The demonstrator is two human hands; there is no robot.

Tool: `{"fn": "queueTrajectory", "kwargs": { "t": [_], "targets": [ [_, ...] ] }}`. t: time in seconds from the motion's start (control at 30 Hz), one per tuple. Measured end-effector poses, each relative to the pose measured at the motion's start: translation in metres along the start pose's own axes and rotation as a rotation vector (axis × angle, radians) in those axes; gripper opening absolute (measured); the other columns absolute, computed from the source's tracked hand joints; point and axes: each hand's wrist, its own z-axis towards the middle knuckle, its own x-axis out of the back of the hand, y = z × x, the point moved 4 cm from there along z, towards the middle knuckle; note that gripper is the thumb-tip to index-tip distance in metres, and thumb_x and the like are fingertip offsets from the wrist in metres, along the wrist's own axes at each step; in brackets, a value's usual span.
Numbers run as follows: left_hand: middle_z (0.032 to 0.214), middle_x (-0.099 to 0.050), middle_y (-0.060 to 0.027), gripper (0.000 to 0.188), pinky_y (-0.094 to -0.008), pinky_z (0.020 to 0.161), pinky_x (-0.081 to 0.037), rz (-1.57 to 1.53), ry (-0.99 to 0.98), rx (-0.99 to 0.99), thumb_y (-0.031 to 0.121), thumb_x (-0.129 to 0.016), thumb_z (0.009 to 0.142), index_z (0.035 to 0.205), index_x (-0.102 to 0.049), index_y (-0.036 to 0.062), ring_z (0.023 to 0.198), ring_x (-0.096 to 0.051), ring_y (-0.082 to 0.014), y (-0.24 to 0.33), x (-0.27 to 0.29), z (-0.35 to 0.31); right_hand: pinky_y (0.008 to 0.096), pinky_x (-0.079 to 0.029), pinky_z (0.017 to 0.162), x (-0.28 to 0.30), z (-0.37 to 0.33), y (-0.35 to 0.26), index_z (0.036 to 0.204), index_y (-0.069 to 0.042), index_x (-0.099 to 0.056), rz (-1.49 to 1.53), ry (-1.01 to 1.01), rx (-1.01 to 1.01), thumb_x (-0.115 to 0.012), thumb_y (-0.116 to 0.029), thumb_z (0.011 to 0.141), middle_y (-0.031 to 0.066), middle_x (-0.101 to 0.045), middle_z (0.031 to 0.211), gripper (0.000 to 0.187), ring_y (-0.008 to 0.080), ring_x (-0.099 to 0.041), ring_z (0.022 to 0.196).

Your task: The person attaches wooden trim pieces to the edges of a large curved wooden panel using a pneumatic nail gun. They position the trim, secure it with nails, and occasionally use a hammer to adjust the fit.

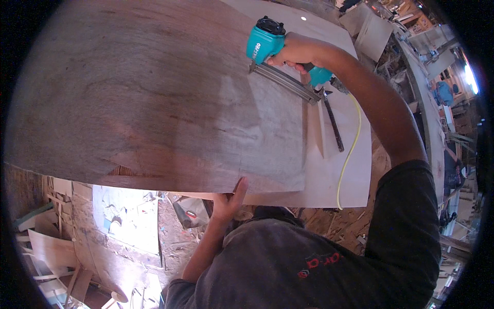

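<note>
In my right hand (290,51) is a teal nail gun (265,44) with a black cap and a long metal magazine. My fingers wrap around its handle, and its nose end is at the top face of a large plywood sheet (154,98), but I cannot tell whether it touches. My left hand (228,203) grips the sheet's near edge, thumb on top and the other fingers hidden below. A thin yellow air hose (355,139) trails from the gun's handle end over a pale board (355,177) that lies beneath the plywood.
A hammer (334,123) with a dark handle lies on the pale board, right of the plywood. Wood offcuts (51,247) are piled on the floor at lower left. Scraps litter the floor near my body. A person in blue (443,93) is at the far right.
</note>
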Motion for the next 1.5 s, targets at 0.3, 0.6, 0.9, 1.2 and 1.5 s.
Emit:
{"fn": "queueTrajectory", "kwargs": {
  "t": [0.3,0.6,0.9,1.2,1.5],
  "targets": [
    [0.105,-0.065,-0.0059,0.028,-0.0308,0.082,-0.051,0.029,-0.018,-0.106,0.005,-0.075,0.090,0.114,-0.061,-0.0007,0.094,-0.062,-0.0153,0.007,-0.003,0.008,0.0277,-0.038,0.043,-0.021,-0.035,-0.004,0.090,-0.009,-0.070,0.018,-0.032,-0.023,-0.078,-0.032,0.083,-0.0005,-0.052,0.059,0.025,0.0095,-0.050,0.043],
    [0.097,-0.067,-0.0060,0.014,-0.0304,0.080,-0.051,-0.050,0.032,-0.165,0.004,-0.073,0.091,0.103,-0.066,-0.0012,0.090,-0.063,-0.0148,0.019,-0.008,0.012,0.0283,-0.037,0.044,-0.032,-0.052,-0.008,0.097,-0.012,-0.071,-0.013,-0.018,0.005,-0.077,-0.032,0.083,-0.0014,-0.051,0.059,0.025,0.0085,-0.050,0.045],
    [0.103,-0.067,-0.0064,0.023,-0.0314,0.085,-0.051,0.055,-0.023,-0.150,0.003,-0.075,0.090,0.109,-0.063,-0.0001,0.095,-0.062,-0.0155,0.005,-0.003,0.014,0.0286,-0.039,0.045,-0.037,-0.056,-0.009,0.098,-0.012,-0.071,-0.038,-0.014,0.002,-0.076,-0.032,0.085,-0.0013,-0.051,0.060,0.024,0.0086,-0.049,0.044],
    [0.098,-0.070,-0.0101,0.017,-0.0357,0.086,-0.050,0.169,0.198,-0.309,0.004,-0.075,0.085,0.101,-0.069,-0.0012,0.093,-0.065,-0.0219,0.023,0.007,-0.009,0.0276,-0.041,0.044,-0.063,-0.092,-0.020,0.096,-0.012,-0.067,0.020,-0.101,-0.039,-0.075,-0.031,0.089,-0.0016,-0.050,0.059,0.022,0.0077,-0.048,0.042],
    [0.100,-0.071,-0.0130,0.020,-0.0380,0.087,-0.050,0.383,0.227,-0.306,0.008,-0.078,0.084,0.101,-0.071,-0.0009,0.094,-0.066,-0.0274,0.042,0.008,-0.017,0.0287,-0.042,0.045,-0.071,-0.107,-0.024,0.098,-0.011,-0.068,-0.033,-0.066,-0.042,-0.076,-0.035,0.088,-0.0004,-0.052,0.059,0.027,0.0101,-0.049,0.043]
  ]
}}
